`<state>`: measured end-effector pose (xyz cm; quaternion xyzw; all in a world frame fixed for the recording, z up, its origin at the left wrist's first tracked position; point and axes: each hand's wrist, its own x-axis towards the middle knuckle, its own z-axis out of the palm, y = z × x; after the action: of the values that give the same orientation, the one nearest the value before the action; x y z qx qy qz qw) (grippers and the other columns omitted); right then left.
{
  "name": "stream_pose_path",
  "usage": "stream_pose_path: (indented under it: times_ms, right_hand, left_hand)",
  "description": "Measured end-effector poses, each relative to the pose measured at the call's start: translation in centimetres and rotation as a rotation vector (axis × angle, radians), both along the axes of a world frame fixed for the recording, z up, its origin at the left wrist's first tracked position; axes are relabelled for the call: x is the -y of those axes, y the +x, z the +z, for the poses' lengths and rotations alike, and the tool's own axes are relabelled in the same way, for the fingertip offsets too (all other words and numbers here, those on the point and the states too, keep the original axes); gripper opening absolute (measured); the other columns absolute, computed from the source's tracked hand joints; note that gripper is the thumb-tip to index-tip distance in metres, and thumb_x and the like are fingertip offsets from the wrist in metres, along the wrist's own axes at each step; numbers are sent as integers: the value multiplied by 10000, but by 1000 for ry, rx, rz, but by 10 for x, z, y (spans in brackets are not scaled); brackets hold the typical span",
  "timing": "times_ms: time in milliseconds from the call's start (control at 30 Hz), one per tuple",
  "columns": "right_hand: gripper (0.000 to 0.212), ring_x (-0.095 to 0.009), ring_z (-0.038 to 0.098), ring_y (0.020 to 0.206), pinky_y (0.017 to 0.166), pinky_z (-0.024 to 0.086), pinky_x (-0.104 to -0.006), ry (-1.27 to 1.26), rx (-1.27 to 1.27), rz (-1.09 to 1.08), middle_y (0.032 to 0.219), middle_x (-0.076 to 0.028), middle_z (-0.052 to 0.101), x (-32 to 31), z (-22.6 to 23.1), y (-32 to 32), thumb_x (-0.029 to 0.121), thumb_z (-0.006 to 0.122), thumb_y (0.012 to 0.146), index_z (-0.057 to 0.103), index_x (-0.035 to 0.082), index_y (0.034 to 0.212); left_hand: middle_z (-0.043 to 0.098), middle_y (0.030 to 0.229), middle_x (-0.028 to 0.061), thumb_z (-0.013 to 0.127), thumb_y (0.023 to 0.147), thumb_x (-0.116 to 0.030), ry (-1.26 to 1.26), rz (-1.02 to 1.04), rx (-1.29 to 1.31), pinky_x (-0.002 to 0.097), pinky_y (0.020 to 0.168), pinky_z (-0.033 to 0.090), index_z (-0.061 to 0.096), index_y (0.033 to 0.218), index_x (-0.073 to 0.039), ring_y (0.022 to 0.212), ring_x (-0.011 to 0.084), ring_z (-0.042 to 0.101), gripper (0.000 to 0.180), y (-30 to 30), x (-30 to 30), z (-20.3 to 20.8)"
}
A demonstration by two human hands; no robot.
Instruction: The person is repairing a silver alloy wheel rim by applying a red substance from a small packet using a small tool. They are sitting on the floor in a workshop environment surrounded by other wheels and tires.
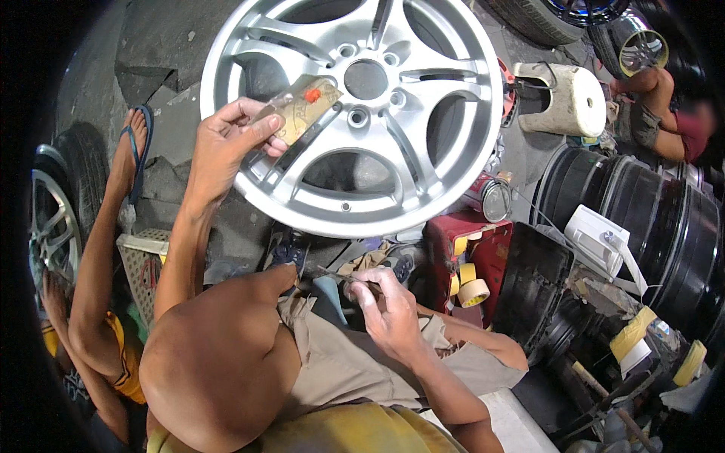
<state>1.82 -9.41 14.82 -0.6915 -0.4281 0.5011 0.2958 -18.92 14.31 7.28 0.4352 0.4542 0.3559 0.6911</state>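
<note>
A silver alloy wheel rim [423, 151] stands tilted in front of me on the ground. My left hand [226, 140] is raised before its left side and pinches a flat tan card-like plate [302, 109] with a dab of red paste on it. Lower down, over my knee, my right hand [385, 309] grips a thin dark tool [340, 275] that points left. My bare knee [219, 362] fills the lower middle of the view.
Rolls of masking tape [472, 291] lie on a red box [468, 249]. Black drums [642, 211] stand at right, with a white container [563, 98] above. Another person's leg [98, 257] in a sandal is at left beside a tyre [60, 204]; another person [664, 106] sits far right.
</note>
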Motion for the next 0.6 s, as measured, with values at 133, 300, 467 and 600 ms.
stream_pose_path:
  times_ms: [133, 300, 467, 600]
  right_hand:
    - [114, -212, 651, 811, 751, 519, -318, -3, 63, -15, 939, -129, 662, -4, 8, 21, 52, 640, 987, 651, -21, 1074]
    - [106, -106, 608, 841, 774, 491, -254, 36, 18, -203, 935, -50, 659, -4, 12, 46, 21, 724, 940, 654, -10, 1014]
    - [167, -128, 633, 1001, 911, 495, -264, 29, -155, -310, 1048, -73, 665, -7, 8, 63, -50, 745, 900, 663, -35, 1045]
    - [172, -154, 640, 1041, 940, 500, -282, 99, -132, -272, 1110, -108, 660, -16, 12, 66, -74, 739, 891, 663, -49, 1043]
  left_hand:
    - [732, 888, 117, 727, 960, -79, -4, -36, 44, 240, 709, 597, 696, 1049, 45, 769, 125, 713, 156, 8, 3, 8]
    - [733, 888, 133, 722, 958, -51, -19, -70, 57, 243, 685, 602, 690, 1059, 54, 751, 127, 715, 149, 15, 8, 19]
    - [730, 913, 131, 723, 958, -43, -90, -122, 91, 223, 666, 596, 689, 1054, 58, 767, 132, 733, 143, 18, 14, 18]
    - [731, 926, 128, 717, 956, -27, -128, -167, 83, 225, 676, 600, 692, 1059, 67, 786, 139, 737, 141, 24, 17, 20]
